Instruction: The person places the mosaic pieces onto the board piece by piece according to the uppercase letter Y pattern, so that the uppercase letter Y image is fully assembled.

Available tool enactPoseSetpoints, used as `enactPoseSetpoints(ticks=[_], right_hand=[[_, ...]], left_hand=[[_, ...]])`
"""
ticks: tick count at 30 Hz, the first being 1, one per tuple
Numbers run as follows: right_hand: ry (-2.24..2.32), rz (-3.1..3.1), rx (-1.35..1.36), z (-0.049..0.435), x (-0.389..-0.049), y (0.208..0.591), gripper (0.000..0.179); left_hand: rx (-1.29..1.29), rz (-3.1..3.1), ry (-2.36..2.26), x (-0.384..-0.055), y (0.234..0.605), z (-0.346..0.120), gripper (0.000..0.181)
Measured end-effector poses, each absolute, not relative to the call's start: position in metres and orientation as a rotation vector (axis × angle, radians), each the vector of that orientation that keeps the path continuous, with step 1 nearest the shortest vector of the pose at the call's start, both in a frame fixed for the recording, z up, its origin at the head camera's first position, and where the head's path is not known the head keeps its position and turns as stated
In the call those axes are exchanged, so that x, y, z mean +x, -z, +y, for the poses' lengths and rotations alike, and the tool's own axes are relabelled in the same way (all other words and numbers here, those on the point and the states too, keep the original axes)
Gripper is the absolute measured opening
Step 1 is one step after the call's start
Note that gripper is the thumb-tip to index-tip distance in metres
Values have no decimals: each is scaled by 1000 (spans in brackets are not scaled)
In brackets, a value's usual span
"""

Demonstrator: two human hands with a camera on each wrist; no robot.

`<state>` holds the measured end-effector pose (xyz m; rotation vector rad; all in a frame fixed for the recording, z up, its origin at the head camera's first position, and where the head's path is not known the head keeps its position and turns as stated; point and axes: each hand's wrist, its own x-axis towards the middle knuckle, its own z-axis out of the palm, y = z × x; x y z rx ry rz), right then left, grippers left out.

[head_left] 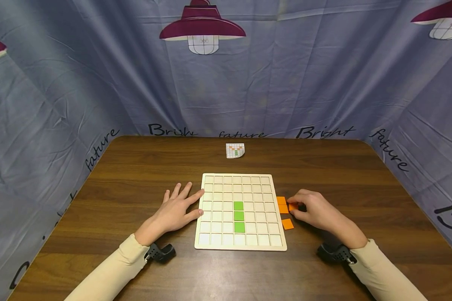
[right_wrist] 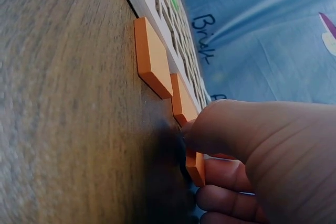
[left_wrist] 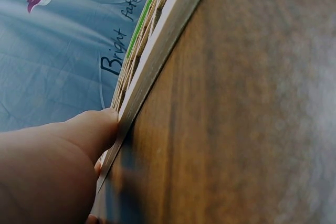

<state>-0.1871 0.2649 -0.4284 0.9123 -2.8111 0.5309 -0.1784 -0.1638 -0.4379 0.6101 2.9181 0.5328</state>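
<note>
A pale wooden grid board (head_left: 217,245) lies on the table, with three green tiles (head_left: 239,215) set in one column of its cells. My left hand (head_left: 174,213) rests at the board's left edge, fingers spread, the thumb and index finger touching the rim. Right of the board, my right hand (head_left: 316,211) pinches an orange tile (head_left: 293,207) between thumb and fingers, seen also in the right wrist view (right_wrist: 195,169). Beside it, two orange tiles (head_left: 282,205) lie against the board's right edge. Another loose orange tile (head_left: 288,224) lies nearer to me.
Behind the board is a small paper card (head_left: 235,150) printed with a grid of orange and green squares. The brown wooden table (head_left: 135,167) is enclosed by a blue-grey curtain (head_left: 286,83). Each wrist carries a black camera mount (head_left: 162,253).
</note>
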Motion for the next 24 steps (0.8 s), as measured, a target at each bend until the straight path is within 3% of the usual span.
enactPoseSetpoints(ticks=[24], right_hand=[[-541, -2770, 938, 263, -187, 428, 19]], left_hand=[[624, 2924, -533, -177, 436, -163, 61]])
